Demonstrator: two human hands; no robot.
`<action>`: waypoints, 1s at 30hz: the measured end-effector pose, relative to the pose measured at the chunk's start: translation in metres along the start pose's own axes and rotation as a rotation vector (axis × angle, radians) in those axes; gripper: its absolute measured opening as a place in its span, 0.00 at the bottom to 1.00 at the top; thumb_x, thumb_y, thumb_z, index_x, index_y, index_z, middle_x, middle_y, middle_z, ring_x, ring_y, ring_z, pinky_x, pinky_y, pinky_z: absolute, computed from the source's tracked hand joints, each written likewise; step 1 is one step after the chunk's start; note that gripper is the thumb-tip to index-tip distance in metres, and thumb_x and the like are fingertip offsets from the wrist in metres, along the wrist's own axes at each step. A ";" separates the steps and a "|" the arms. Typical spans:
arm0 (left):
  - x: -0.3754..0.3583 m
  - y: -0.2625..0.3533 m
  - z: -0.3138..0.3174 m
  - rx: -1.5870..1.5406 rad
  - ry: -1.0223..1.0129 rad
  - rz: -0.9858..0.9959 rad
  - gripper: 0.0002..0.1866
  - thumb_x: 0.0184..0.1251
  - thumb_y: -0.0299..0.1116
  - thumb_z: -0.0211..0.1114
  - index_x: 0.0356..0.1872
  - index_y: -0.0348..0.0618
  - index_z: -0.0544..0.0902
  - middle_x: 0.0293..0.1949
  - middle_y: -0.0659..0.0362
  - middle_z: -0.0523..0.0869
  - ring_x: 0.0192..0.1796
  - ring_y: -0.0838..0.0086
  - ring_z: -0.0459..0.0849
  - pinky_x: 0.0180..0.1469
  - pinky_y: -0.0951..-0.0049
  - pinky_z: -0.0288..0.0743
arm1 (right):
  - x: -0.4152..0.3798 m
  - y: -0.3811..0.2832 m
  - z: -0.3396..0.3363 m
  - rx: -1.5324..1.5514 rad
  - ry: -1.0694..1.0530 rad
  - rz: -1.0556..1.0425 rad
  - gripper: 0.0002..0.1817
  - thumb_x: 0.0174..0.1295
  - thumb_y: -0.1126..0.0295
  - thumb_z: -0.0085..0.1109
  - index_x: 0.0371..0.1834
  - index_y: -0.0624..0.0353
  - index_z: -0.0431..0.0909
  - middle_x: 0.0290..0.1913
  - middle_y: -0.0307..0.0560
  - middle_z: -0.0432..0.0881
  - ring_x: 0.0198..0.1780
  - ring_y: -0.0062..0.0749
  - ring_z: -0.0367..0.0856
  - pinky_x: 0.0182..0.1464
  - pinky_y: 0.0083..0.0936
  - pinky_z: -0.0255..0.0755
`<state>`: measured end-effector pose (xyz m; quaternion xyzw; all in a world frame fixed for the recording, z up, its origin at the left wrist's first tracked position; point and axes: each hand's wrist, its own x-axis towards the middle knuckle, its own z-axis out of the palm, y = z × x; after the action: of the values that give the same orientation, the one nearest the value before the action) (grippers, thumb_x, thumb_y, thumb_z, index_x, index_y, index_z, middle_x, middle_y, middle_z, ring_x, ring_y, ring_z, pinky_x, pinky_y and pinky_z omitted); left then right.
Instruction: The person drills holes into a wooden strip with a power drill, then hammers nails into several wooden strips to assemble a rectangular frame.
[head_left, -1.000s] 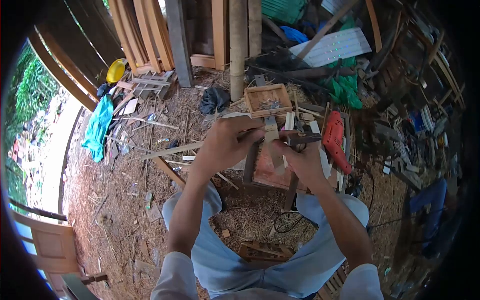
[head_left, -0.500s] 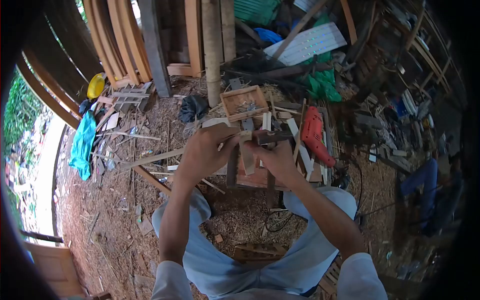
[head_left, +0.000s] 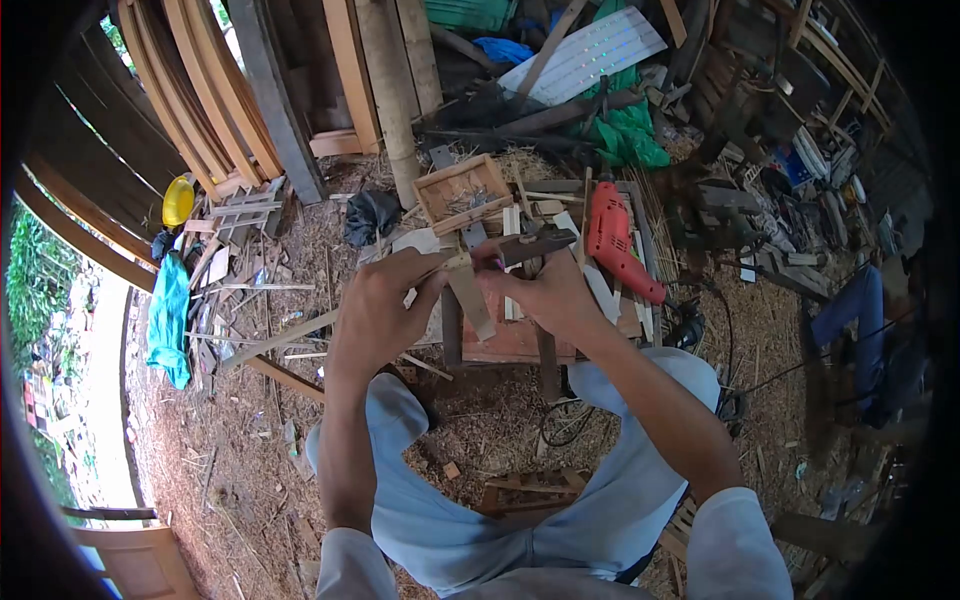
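My left hand (head_left: 385,305) is closed, its fingertips pinching the upper end of a flat, pale wooden strip (head_left: 470,298). The strip hangs downward, slightly tilted, above a low work surface (head_left: 500,348). Close beside it, my right hand (head_left: 555,300) is wrapped round what looks like a hammer, its dark head (head_left: 540,246) above the fist and its handle (head_left: 547,372) below. The fingertips of both hands are near each other at the strip's top. Whether a nail is between them is too small to tell.
A red power drill (head_left: 618,245) lies right of my hands among wood offcuts. Behind them stands an open wooden box (head_left: 462,195) with small metal pieces. A black bag (head_left: 371,218) sits left of it. Wood scraps and shavings cover the ground. A person's blue-clad leg (head_left: 848,325) shows at right.
The view has shifted, so the surroundings sit a little higher and further left. Both hands keep their grip on the wooden strip and the hammer.
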<state>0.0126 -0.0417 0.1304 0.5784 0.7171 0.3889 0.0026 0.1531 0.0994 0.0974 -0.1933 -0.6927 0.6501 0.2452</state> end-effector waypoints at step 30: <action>0.000 0.009 0.001 0.070 -0.046 -0.064 0.08 0.61 0.29 0.64 0.40 0.41 0.84 0.30 0.53 0.82 0.32 0.55 0.82 0.32 0.62 0.73 | 0.005 0.013 0.001 -0.053 -0.003 -0.171 0.12 0.53 0.75 0.68 0.40 0.67 0.83 0.34 0.43 0.85 0.37 0.22 0.81 0.42 0.22 0.75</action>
<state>0.0208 -0.0413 0.1350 0.5636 0.7482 0.3498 0.0114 0.1478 0.1030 0.0849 -0.1389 -0.7241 0.6084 0.2935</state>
